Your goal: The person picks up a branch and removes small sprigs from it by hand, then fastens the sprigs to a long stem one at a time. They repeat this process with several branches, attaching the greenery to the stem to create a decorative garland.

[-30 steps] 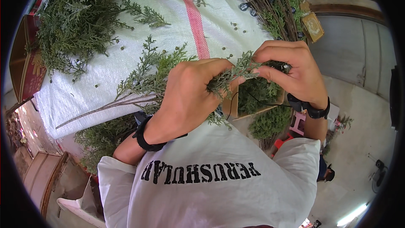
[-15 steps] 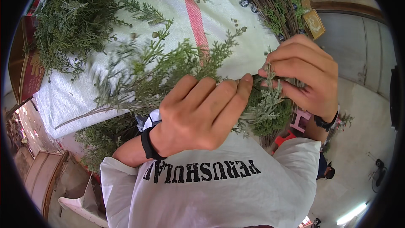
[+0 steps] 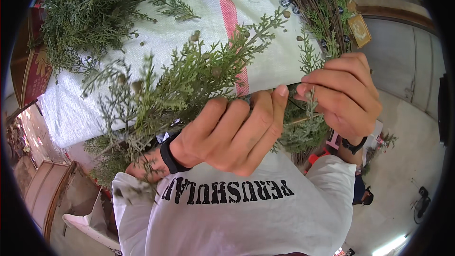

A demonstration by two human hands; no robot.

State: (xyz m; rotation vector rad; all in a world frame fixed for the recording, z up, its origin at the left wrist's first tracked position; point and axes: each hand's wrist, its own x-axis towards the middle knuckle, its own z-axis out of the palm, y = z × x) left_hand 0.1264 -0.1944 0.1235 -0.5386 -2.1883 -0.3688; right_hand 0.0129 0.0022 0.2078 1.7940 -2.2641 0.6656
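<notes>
Head view, centre of the frame: left hand (image 3: 232, 135) wrapped around a feathery green conifer sprig (image 3: 189, 80), fingers curled shut on its stem end, the foliage fanning up and left across the middle of the picture. Just right of centre, right hand (image 3: 343, 97) with thumb and forefinger pressed together, apparently on a thin pale twig or strand (image 3: 308, 111) near the sprig's base; exactly what is pinched cannot be told, since the fingers cover it. Behind both hands, a white woven sack with a red stripe (image 3: 227, 14) spread as a work surface, with a heap of loose cut greenery (image 3: 80, 19) at upper left and a bundle of brown stems with green tips (image 3: 322, 4) at upper right. To do this well, probably: keep the left grip firm and close to the stem end so the sprig cannot twist; keep the right pinch tight against the left fingertips, with no slack between the two hands; hold the work above the sack so any dropped bits land there. Black wristbands on both wrists, well clear of the foliage.
</notes>
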